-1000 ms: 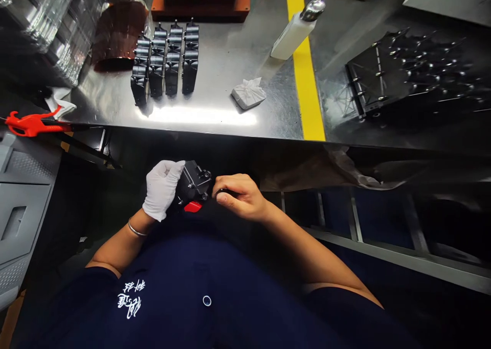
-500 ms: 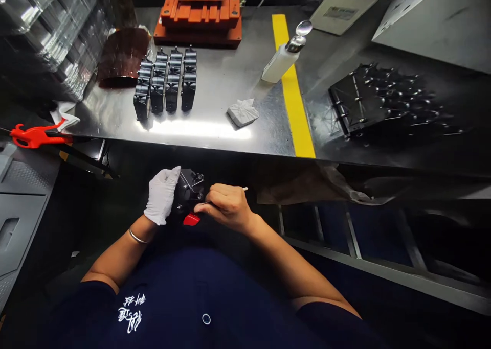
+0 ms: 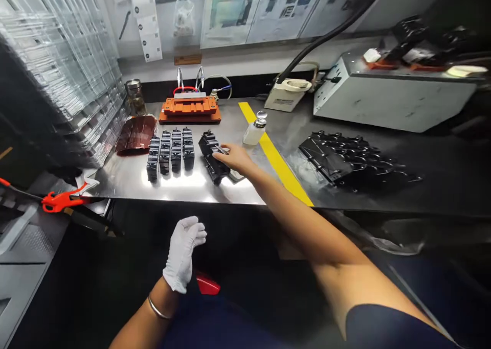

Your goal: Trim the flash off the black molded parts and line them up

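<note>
My right hand reaches over the metal table, its fingers closed on the black part and close to a thin metallic stick. That part stands on the table, right of a row of several similar black parts. Behind my right hand a white cloth is partly hidden. In front of the table edge hangs my left hand in a white glove, fingers apart and loosely curled, holding nothing. A red object shows just below it.
An orange fixture sits at the back. A white bottle stands by the yellow tape. More black parts lie at the right, clear trays are stacked at the left, and a red air gun is at the edge.
The black part has gone from my gloved left hand to the table, with my right hand at it. My left hand has opened. The view has tilted up.
</note>
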